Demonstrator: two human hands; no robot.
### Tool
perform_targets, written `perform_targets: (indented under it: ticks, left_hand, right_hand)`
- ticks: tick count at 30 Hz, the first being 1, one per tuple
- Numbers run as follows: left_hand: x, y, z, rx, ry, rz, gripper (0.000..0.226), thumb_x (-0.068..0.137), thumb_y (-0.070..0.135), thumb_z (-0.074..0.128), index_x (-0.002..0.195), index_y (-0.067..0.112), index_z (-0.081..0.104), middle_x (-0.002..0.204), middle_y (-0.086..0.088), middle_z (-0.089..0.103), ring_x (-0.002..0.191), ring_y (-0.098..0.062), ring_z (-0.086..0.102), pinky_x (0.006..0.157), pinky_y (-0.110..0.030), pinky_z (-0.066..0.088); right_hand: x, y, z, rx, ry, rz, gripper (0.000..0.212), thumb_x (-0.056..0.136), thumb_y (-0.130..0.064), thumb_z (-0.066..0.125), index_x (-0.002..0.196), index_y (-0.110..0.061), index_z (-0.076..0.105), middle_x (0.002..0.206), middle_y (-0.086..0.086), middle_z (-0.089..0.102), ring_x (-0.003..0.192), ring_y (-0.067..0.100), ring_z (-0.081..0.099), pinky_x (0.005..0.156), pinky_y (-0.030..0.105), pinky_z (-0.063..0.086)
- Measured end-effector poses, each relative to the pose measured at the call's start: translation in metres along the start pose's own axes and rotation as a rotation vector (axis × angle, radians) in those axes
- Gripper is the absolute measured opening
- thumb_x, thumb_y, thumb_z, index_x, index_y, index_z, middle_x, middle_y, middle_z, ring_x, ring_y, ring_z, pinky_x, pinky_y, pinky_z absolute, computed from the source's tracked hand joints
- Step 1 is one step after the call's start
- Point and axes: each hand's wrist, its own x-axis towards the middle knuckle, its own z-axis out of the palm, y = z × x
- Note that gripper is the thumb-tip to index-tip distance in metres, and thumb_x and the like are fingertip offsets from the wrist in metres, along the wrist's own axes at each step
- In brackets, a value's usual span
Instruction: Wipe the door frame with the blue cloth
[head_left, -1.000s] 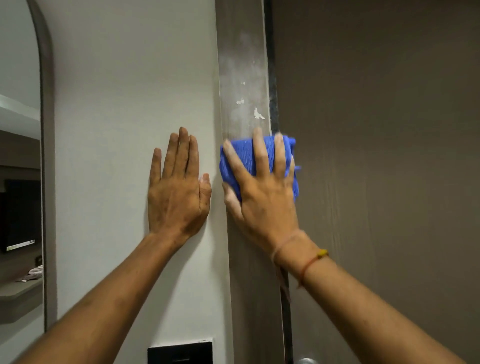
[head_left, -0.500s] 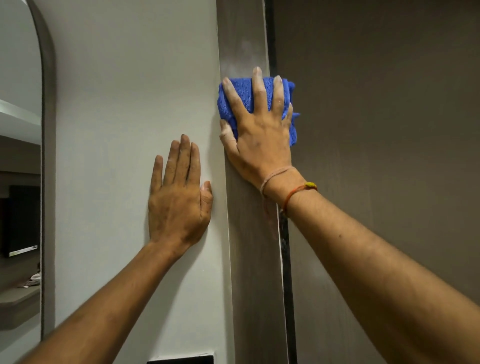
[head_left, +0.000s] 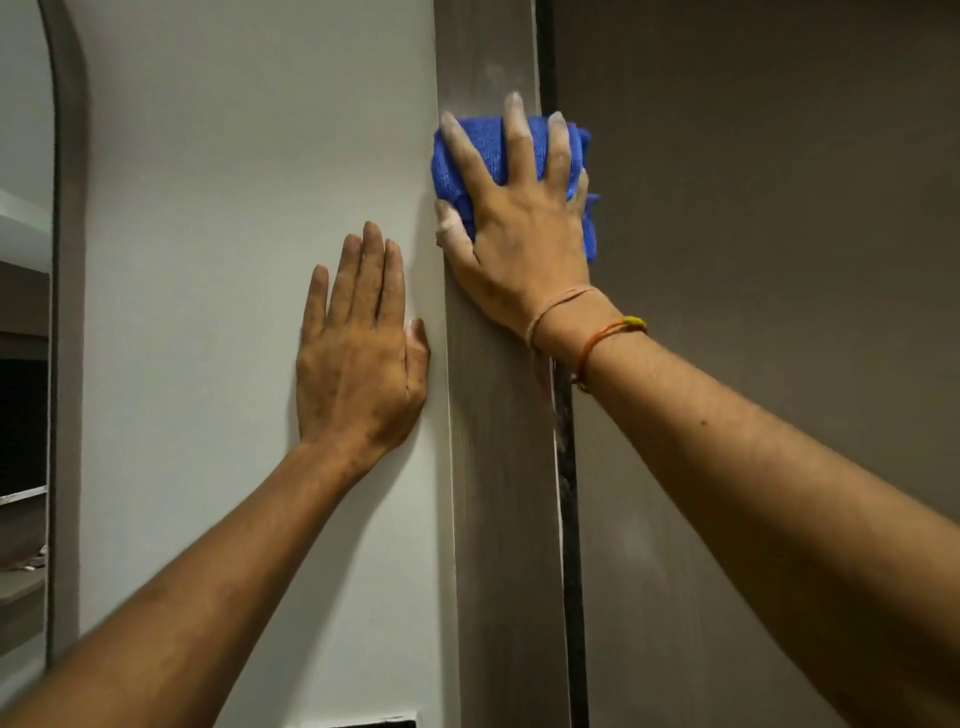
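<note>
The grey-brown door frame (head_left: 498, 467) runs vertically through the middle of the view. A folded blue cloth (head_left: 485, 156) lies flat against its upper part. My right hand (head_left: 519, 228) presses on the cloth with fingers spread over it, covering most of it; the fingertips look dusty. My left hand (head_left: 358, 353) rests flat on the white wall (head_left: 234, 208) just left of the frame, fingers together, holding nothing.
The brown door (head_left: 753, 260) fills the right side, with a dark gap (head_left: 569, 493) between it and the frame. An arched mirror edge (head_left: 65, 312) stands at the far left. A dark wall plate (head_left: 363, 723) peeks in at the bottom.
My right hand slid the cloth up the frame from mid-height over the white specks, then came slightly lower again. My left hand stayed flat on the wall.
</note>
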Motion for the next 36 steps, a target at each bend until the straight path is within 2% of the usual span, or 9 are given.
perform_targets:
  ticks: [5, 9, 13, 16, 20, 23, 26, 31, 36]
  left_hand:
    - [-0.001, 0.0, 0.0, -0.002, -0.024, 0.003, 0.061, 0.094, 0.033, 0.018, 0.147, 0.007, 0.003, 0.158, -0.014, 0.002, 0.146, -0.023, -0.002, 0.12, -0.042, 0.002]
    - [-0.001, 0.0, -0.001, -0.005, -0.034, 0.002, 0.062, 0.093, 0.033, 0.018, 0.148, 0.008, 0.001, 0.159, -0.013, 0.0, 0.146, -0.022, -0.003, 0.12, -0.042, 0.002]
    - [-0.001, 0.001, -0.001, -0.011, -0.03, -0.001, 0.061, 0.094, 0.032, 0.018, 0.147, 0.008, 0.002, 0.158, -0.013, 0.001, 0.146, -0.023, -0.002, 0.12, -0.042, 0.002]
    - [0.0, 0.0, 0.0, -0.004, -0.022, 0.002, 0.061, 0.093, 0.032, 0.018, 0.147, 0.008, 0.003, 0.158, -0.014, 0.002, 0.146, -0.023, -0.001, 0.12, -0.043, 0.002]
    - [-0.004, -0.003, 0.0, -0.015, -0.03, 0.012, 0.061, 0.093, 0.034, 0.016, 0.148, 0.009, 0.003, 0.159, -0.012, 0.002, 0.146, -0.022, -0.002, 0.12, -0.043, 0.002]
    - [-0.007, -0.004, -0.001, -0.02, -0.029, 0.013, 0.062, 0.092, 0.034, 0.016, 0.148, 0.01, 0.002, 0.159, -0.012, 0.002, 0.146, -0.021, -0.002, 0.12, -0.042, 0.002]
    - [-0.006, -0.003, -0.001, -0.022, -0.029, 0.011, 0.062, 0.093, 0.033, 0.019, 0.148, 0.01, 0.003, 0.159, -0.012, 0.002, 0.146, -0.022, -0.002, 0.12, -0.042, 0.002]
    - [-0.007, -0.005, 0.0, -0.001, -0.029, 0.006, 0.063, 0.093, 0.032, 0.022, 0.148, 0.01, 0.003, 0.159, -0.011, 0.002, 0.146, -0.021, -0.002, 0.12, -0.042, 0.003]
    - [-0.009, -0.004, -0.001, -0.017, -0.032, 0.014, 0.063, 0.092, 0.033, 0.02, 0.148, 0.01, 0.002, 0.159, -0.01, 0.002, 0.146, -0.021, -0.002, 0.12, -0.042, 0.004]
  right_hand:
    - [-0.067, -0.011, 0.009, 0.076, 0.072, 0.055, 0.063, 0.086, -0.047, 0.039, 0.145, -0.034, 0.019, 0.157, 0.014, 0.012, 0.142, 0.043, 0.003, 0.109, 0.068, 0.015]
    - [-0.137, -0.011, 0.015, 0.082, 0.018, 0.011, 0.063, 0.084, -0.045, 0.041, 0.143, -0.032, 0.025, 0.155, 0.016, 0.02, 0.142, 0.044, 0.009, 0.11, 0.065, 0.019]
    - [-0.078, 0.0, 0.006, 0.031, -0.009, -0.068, 0.064, 0.086, -0.049, 0.041, 0.144, -0.032, 0.021, 0.156, 0.017, 0.015, 0.141, 0.045, 0.005, 0.109, 0.068, 0.017]
    - [-0.028, 0.0, 0.004, 0.006, 0.003, -0.012, 0.063, 0.089, -0.05, 0.038, 0.145, -0.033, 0.017, 0.157, 0.016, 0.01, 0.142, 0.045, 0.002, 0.111, 0.069, 0.013]
    - [-0.081, -0.018, 0.015, 0.07, 0.087, 0.092, 0.064, 0.085, -0.048, 0.037, 0.145, -0.033, 0.019, 0.157, 0.014, 0.016, 0.143, 0.042, 0.005, 0.109, 0.066, 0.013]
    - [-0.144, -0.017, 0.017, 0.066, 0.043, 0.036, 0.066, 0.082, -0.046, 0.043, 0.144, -0.032, 0.024, 0.154, 0.015, 0.025, 0.141, 0.043, 0.011, 0.109, 0.065, 0.02]
    - [-0.121, -0.005, 0.01, 0.071, 0.003, -0.018, 0.066, 0.083, -0.043, 0.046, 0.144, -0.029, 0.026, 0.153, 0.017, 0.027, 0.14, 0.045, 0.015, 0.104, 0.068, 0.03]
    - [-0.025, -0.003, 0.003, 0.082, 0.039, 0.129, 0.061, 0.091, -0.041, 0.039, 0.146, -0.029, 0.016, 0.157, 0.014, 0.013, 0.141, 0.043, 0.007, 0.106, 0.07, 0.025]
    - [-0.094, -0.02, 0.01, 0.079, 0.058, 0.196, 0.061, 0.087, -0.039, 0.037, 0.145, -0.028, 0.021, 0.155, 0.016, 0.02, 0.14, 0.045, 0.015, 0.093, 0.073, 0.035]
